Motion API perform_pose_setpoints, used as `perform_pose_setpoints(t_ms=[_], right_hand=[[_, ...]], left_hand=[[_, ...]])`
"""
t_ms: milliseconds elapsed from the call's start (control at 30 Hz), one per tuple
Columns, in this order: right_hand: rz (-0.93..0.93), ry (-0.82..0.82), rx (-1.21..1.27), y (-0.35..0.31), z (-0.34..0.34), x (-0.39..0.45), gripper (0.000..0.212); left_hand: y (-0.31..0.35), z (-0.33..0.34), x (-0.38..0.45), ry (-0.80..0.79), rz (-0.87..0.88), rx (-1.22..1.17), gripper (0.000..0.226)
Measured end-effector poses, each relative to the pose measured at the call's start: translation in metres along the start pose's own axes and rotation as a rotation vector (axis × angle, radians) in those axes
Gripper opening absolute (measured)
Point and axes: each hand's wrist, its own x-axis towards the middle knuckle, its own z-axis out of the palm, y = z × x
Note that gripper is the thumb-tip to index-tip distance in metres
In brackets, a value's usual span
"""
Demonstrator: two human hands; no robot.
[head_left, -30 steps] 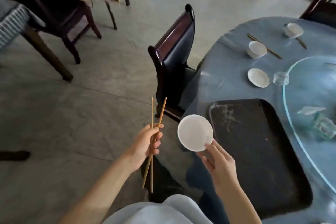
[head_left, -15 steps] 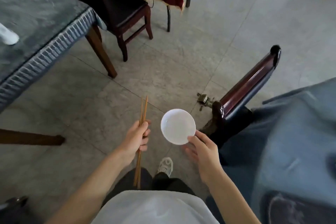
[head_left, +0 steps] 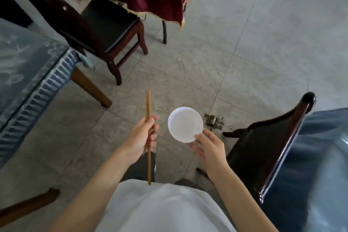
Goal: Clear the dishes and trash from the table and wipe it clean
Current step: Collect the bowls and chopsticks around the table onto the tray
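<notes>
Chopsticks (head_left: 148, 137) clamped in left hand (head_left: 140, 138); white saucer (head_left: 185, 124) pinched at rim by right hand (head_left: 209, 149), both carried over floor, clear of blue-clothed surface (head_left: 320, 156) at right. Clearing judged partly done; drop-off and wiping left.

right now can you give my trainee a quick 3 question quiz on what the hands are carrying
1. True or false: the left hand grips a pair of chopsticks.
2. What does the right hand hold? A) a glass B) a small white dish C) a cloth
3. Fill in: the crumpled trash lies on the ____.

Key: 1 true; 2 B; 3 floor
</notes>
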Motion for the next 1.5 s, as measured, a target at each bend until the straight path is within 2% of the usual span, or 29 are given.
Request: perform_pose_setpoints(t_ms=[200,400,733,867,1100,1300,1500], right_hand=[[-0.053,0.116,0.122,-0.072,0.028,0.048,0.036],[-0.106,0.253,0.309,-0.127,0.007,0.1,0.035],[-0.104,0.442,0.657,-0.232,-0.093,0.216,0.03],[-0.13,0.505,0.734,-0.28,-0.144,0.248,0.038],[-0.227,0.673,0.889,-0.331,-0.23,0.264,0.046],[-0.224,0.956,1.12,-0.344,-0.307,0.274,0.041],[-0.18,1.255,1.361,-0.36,-0.38,0.271,0.028]], left_hand=[[0.1,0.039,0.084,-0.123,-0.011,0.212,0.021],[0.152,0.115,0.17,-0.275,-0.075,0.386,0.02],[0.206,0.327,0.317,-0.453,-0.251,0.477,0.023],[0.223,0.424,0.354,-0.566,-0.291,0.567,0.022],[0.207,0.578,0.384,-0.727,-0.389,0.732,0.02],[0.158,0.72,0.396,-0.911,-0.458,0.969,0.023],[0.104,0.859,0.374,-1.123,-0.568,1.194,0.025]])
